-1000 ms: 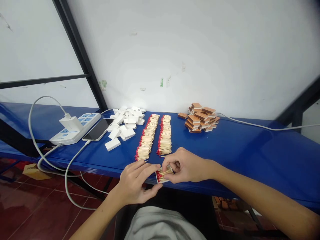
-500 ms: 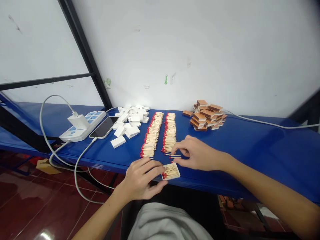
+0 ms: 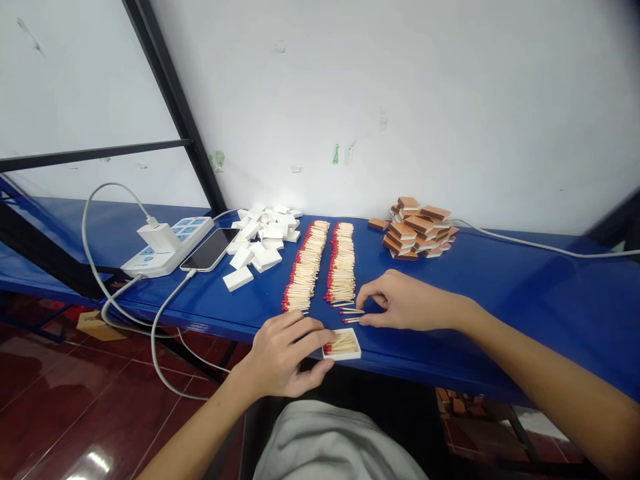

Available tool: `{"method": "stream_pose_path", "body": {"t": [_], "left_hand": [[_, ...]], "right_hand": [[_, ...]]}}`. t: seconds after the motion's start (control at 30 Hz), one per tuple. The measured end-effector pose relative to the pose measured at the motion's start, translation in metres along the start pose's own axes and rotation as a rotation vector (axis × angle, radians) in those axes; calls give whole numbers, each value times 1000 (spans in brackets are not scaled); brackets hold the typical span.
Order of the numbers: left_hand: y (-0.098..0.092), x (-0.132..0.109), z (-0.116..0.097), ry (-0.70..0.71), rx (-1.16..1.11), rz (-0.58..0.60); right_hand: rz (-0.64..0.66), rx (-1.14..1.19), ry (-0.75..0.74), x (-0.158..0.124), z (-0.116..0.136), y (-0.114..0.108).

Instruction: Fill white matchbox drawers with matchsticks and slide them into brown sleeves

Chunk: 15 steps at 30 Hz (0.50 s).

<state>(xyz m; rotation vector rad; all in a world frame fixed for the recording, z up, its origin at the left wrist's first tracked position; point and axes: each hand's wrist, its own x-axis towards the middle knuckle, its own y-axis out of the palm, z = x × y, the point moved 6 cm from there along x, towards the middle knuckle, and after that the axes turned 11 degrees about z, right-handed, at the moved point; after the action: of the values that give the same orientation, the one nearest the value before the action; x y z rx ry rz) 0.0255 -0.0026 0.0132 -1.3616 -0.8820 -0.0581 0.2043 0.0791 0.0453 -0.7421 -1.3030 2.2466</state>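
Observation:
With fingers and thumb on its left end, my left hand (image 3: pixel 293 353) grips a small white matchbox tray (image 3: pixel 345 357) at the shelf's front edge. Red-headed matches (image 3: pixel 344 344) lie inside that tray. My right hand (image 3: pixel 400 300) is just behind and right of it, thumb and forefinger curled at the ends of a few loose matches (image 3: pixel 351 321) on the blue surface. Whether those fingertips pinch a match is hard to make out. Behind the hands run two long rows of matches, a left row (image 3: pixel 307 267) and a right row (image 3: pixel 341 263), red heads to the left.
White tray pieces (image 3: pixel 265 237) are heaped at the back left, and brown-topped matchboxes (image 3: pixel 420 230) are piled at the back right. A phone (image 3: pixel 210 250) and a power strip (image 3: pixel 170 247) with cables lie left on the blue shelf (image 3: pixel 525 300). A black frame post (image 3: pixel 175 100) rises behind them.
My right hand has shifted slightly right, away from the tray, to the right ends of the loose matches. My left hand keeps its hold on the tray. The view has tilted slightly.

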Motion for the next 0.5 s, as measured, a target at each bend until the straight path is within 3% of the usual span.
{"method": "stream_pose_path", "body": {"t": [0.27,0.5], "left_hand": [[1,-1,-2,49,116,86],[3,-1,-1,11,88,19]], "right_hand": [[60,46,-21,1,0,3],[76,30,-1,2,-7,8]]}}
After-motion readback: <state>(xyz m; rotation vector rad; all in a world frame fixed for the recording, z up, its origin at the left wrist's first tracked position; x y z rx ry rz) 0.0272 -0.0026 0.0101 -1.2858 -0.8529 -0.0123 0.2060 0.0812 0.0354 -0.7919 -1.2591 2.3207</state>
